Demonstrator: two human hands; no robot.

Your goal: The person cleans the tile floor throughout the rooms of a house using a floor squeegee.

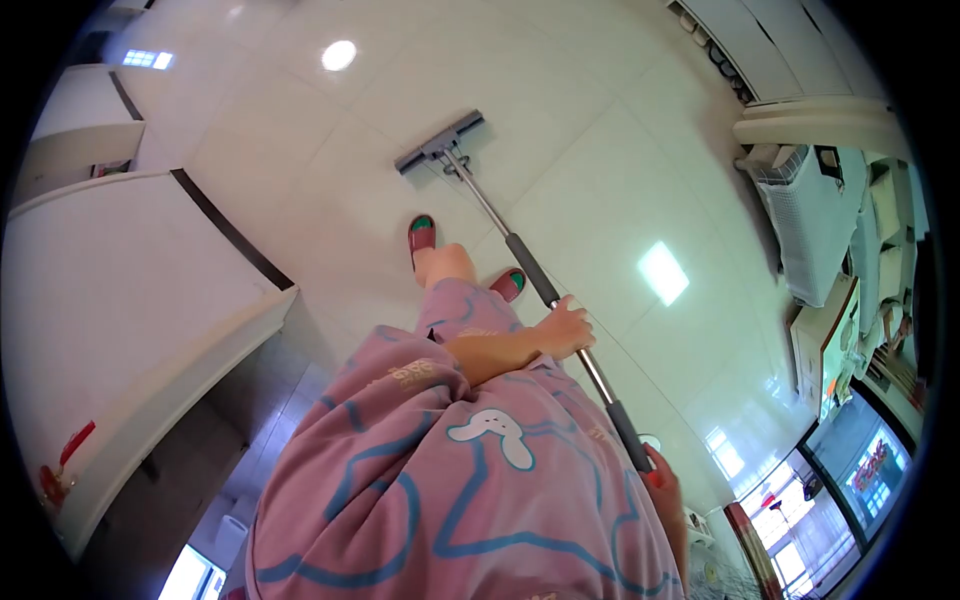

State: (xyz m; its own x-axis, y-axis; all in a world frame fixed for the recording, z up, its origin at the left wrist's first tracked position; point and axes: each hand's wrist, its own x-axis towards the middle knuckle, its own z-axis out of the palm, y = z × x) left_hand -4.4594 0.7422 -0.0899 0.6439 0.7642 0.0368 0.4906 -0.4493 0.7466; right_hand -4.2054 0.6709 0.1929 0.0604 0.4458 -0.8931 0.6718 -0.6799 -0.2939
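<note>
A mop with a long metal pole [486, 208] slants across the floor in front of my body. Its wide grey head [440, 142] lies on the tiles beyond my feet. My left hand [566, 328] is wrapped around the middle of the pole, just below a dark foam sleeve [530, 268]. Lower down, at the pole's near end, my right hand [662, 478] grips by another dark foam sleeve [628, 436]; its fingers are partly hidden. Dark red slippers [422, 235] are on my feet, close to the mop head.
Pale glossy tiles [560, 80] reflect bright lights. A white panel with a dark edge strip [230, 228] stands at the left. Along the right are a cabinet with shoes beneath [790, 45], a sofa with a light cover [815, 230], and a low table [825, 325].
</note>
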